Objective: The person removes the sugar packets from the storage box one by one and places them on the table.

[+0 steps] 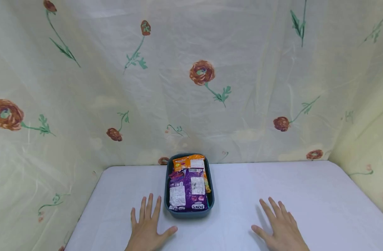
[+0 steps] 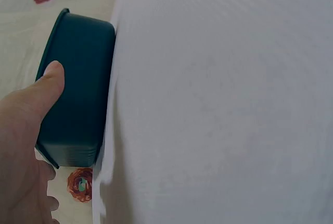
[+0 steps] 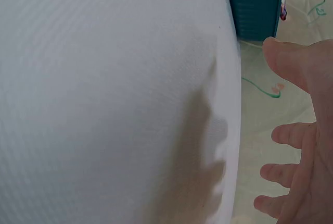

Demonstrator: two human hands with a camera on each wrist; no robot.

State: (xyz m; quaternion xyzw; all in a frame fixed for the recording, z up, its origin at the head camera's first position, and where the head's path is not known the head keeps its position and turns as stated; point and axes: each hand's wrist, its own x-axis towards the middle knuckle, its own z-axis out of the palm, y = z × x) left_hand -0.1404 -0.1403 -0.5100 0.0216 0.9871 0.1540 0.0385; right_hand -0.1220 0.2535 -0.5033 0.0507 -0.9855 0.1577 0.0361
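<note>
A dark teal plastic bin [image 1: 191, 214] stands on the white table, holding a purple snack packet [image 1: 191, 186] on top of an orange packet [image 1: 186, 161]. Just to the left of the bin, my left hand [image 1: 147, 230] is spread with fingers straight and nothing in it. In the left wrist view the thumb overlaps the bin's side [image 2: 83, 73]; contact cannot be told. My right hand [image 1: 280, 226] hovers farther off on the right, fingers spread, its shadow falling on the cloth. It holds nothing.
White cloth covers the table [image 1: 273, 181]. Behind it and at both sides hangs a cream curtain [image 1: 241, 115] with printed red flowers, and the bin sits near the table's back edge.
</note>
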